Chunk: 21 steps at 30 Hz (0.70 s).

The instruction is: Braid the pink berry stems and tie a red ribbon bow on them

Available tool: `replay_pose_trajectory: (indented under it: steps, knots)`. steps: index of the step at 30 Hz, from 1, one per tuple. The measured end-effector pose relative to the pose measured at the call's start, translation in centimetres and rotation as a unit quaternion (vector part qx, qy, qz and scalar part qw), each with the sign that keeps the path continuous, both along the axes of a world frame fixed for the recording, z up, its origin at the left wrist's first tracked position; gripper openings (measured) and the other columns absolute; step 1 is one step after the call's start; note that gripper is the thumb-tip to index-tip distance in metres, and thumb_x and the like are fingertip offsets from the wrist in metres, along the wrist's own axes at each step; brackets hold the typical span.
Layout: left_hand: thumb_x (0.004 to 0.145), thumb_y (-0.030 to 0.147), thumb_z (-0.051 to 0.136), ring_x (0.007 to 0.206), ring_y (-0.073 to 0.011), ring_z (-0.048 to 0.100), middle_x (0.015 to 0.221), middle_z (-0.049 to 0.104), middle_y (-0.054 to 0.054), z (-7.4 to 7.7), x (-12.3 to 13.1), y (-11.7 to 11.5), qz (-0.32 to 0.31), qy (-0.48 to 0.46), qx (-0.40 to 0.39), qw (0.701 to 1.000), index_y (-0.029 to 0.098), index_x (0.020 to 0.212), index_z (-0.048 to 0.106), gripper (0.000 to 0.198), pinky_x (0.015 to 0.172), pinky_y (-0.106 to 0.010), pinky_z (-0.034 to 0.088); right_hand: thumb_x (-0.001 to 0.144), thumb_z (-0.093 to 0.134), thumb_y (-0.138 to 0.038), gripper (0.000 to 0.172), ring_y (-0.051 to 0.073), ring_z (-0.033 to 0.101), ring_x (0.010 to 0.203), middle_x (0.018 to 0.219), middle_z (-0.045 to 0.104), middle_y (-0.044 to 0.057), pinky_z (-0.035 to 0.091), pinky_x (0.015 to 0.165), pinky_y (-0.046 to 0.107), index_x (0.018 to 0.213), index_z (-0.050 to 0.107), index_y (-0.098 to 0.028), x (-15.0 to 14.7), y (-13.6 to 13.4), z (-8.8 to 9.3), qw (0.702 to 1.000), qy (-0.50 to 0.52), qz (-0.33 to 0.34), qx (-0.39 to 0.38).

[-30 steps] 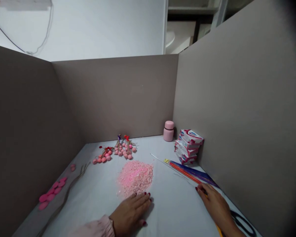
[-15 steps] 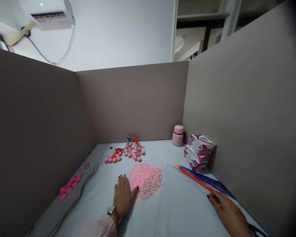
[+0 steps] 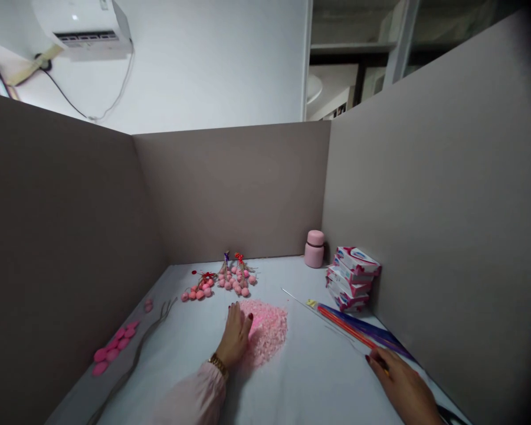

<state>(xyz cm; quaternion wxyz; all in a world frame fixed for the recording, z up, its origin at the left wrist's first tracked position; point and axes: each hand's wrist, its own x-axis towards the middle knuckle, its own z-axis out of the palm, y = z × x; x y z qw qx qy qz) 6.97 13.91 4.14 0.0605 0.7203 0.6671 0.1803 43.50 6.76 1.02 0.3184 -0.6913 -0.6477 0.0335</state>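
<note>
My left hand (image 3: 236, 335) reaches over the left edge of a pink crumbly heap (image 3: 268, 333). Its fingers lie nearly together and stretched out, the thumb apart, and nothing shows in its grasp. On the right, my right hand (image 3: 400, 378) has its fingers curled beside the near end of the red and blue strips (image 3: 349, 324). A small dark and yellow-orange bit peeks out from these fingers; what it is I cannot make out. A long thin metal rod (image 3: 298, 298) runs along the strips toward this hand.
Pink balls on tied stems (image 3: 236, 280) lie at the back. Flat pink pieces (image 3: 115, 345) and brown twisted stems (image 3: 144, 345) are at left. A pink jar (image 3: 314, 251) and stacked boxes (image 3: 353, 277) stand back right. Grey panels (image 3: 234, 189) enclose three sides.
My left hand has shifted right and slightly away from me, onto the heap's left edge, with its fingers closer together. My right hand stays beside the strips. The view has shifted slightly.
</note>
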Motion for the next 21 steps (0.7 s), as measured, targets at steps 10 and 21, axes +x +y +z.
replay_pose_trajectory:
  steps: [10, 21]
  knots:
    - [0.076, 0.058, 0.043, 0.131, -0.0332, 0.007, 0.145, 0.010, -0.014, -3.6, -3.9, -3.0, -0.252, 0.077, 0.077, 0.962, 0.026, 0.138, -0.004, 0.085, 0.098, -0.060, 0.019, 0.080, 0.039, -0.029, 0.020, 0.020, 0.060, 0.070, 0.074, 0.062, 0.005, 0.044, 0.064, 0.030, 0.071, 0.055, -0.022, -0.7, 0.0, 0.4, 1.000, -0.026, -0.002, 0.005]
    - [0.081, 0.043, 0.041, 0.083, -0.0208, 0.067, 0.094, 0.071, 0.001, -0.1, 0.1, -1.6, -0.102, -0.215, 0.107, 0.965, 0.028, 0.098, 0.059, 0.029, 0.069, -0.028, 0.053, 0.080, 0.044, -0.022, 0.019, 0.018, 0.060, 0.083, 0.091, 0.061, 0.006, 0.046, 0.070, 0.026, 0.094, 0.057, -0.019, -1.6, -0.9, 5.5, 0.990, -0.121, -0.063, 0.042]
